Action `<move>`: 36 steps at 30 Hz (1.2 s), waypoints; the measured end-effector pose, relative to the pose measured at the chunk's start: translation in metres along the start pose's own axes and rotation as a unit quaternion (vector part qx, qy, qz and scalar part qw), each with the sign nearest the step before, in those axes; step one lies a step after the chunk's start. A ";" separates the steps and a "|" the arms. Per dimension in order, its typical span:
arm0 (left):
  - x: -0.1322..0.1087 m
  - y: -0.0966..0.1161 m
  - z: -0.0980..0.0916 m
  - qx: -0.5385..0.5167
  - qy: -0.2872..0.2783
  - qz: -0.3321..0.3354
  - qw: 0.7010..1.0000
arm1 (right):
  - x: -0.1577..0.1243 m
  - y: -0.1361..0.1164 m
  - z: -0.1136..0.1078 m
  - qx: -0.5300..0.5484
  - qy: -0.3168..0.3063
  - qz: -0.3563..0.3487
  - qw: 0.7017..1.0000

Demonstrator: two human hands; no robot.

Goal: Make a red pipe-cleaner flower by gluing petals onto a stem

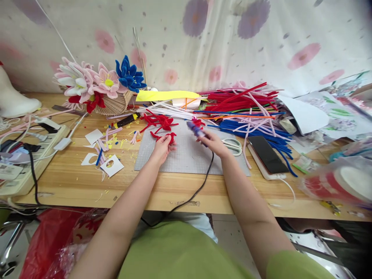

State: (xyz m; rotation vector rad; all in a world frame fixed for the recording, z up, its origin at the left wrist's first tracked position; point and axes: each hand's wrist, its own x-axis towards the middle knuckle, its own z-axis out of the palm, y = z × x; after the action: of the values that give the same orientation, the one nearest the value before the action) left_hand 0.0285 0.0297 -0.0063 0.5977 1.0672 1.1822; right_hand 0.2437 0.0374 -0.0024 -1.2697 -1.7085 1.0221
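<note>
In the head view, clock directions run from the middle of the grey mat (186, 164). The left hand (163, 149), at nine o'clock, pinches a red fuzzy piece (172, 136) between thumb and fingers, over the mat. The right hand (213, 143), between two and three o'clock, is closed around a blue tool (195, 129), blurred, whose tip points toward eleven; the two hands are apart. A black cord (200, 188) runs from the tool toward seven o'clock.

Between ten and eleven, more red fuzzy pieces (165, 123) lie at the mat's far edge, near the left hand. Scissors (233, 146) lie at three o'clock, just beside the right hand, with a phone (269, 154) farther out that way. Blue stems (252, 130) lie between two and three, red stems (241, 101) between one and two. Fuzzy flowers (109, 82) stand at ten, and a power strip (56, 141) lies at nine, well apart from the mat.
</note>
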 end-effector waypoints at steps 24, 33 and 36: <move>0.027 -0.010 -0.007 0.118 -0.120 0.065 0.984 | -0.009 0.020 0.002 0.129 -0.010 0.077 0.989; 0.024 -0.002 -0.011 0.124 -0.155 0.036 0.979 | -0.011 0.011 0.001 0.117 -0.024 0.088 0.989; 0.024 -0.002 -0.011 0.128 -0.152 0.035 0.979 | -0.011 0.011 0.001 0.116 -0.029 0.092 0.989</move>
State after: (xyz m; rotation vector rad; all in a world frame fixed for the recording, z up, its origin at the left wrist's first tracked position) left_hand 0.0194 0.0498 -0.0212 0.9920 0.9459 0.9802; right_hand 0.2488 0.0290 -0.0141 -1.2717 -1.4847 1.3367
